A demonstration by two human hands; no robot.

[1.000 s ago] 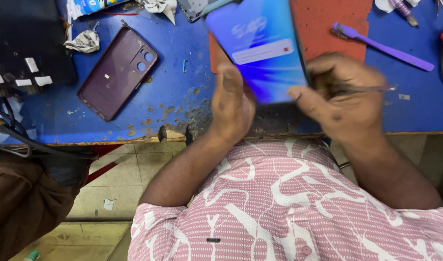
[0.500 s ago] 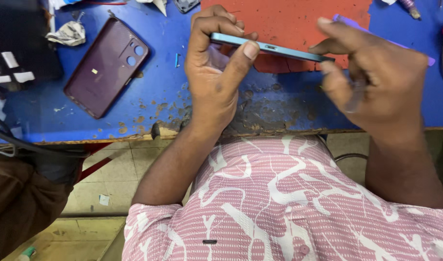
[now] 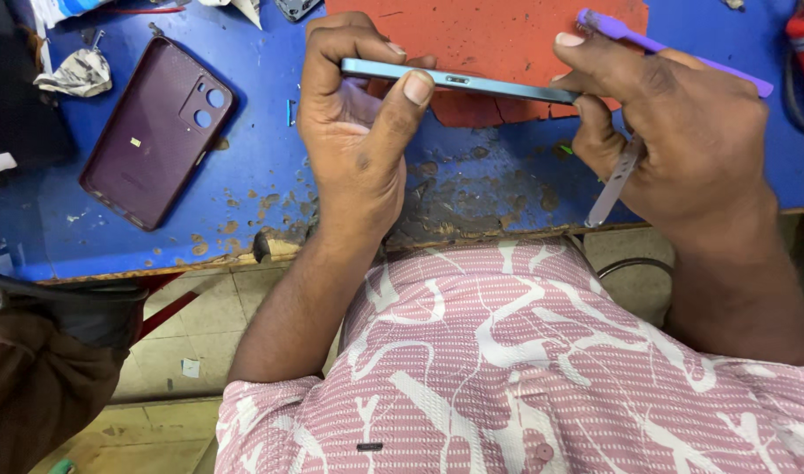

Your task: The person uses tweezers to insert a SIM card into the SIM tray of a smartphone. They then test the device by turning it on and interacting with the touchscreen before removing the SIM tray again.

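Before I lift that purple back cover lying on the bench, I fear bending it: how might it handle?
The purple back cover looks thin and hollow, so probably light and slightly flexible. Lying flat on the blue bench, it shouldn't roll or tip. Its smooth surface may be slippery.

Left hand point(image 3: 353, 132) and right hand point(image 3: 674, 132) raised, fingers curled gripping.

Two hands, the left hand point(image 3: 353, 132) and the right hand point(image 3: 682, 132), grip one edge-on blue phone point(image 3: 472, 83), with one metal tweezers point(image 3: 614, 180) under the right grip, one purple back cover point(image 3: 156, 132) left of the grip, one purple brush point(image 3: 674, 48) beyond it.
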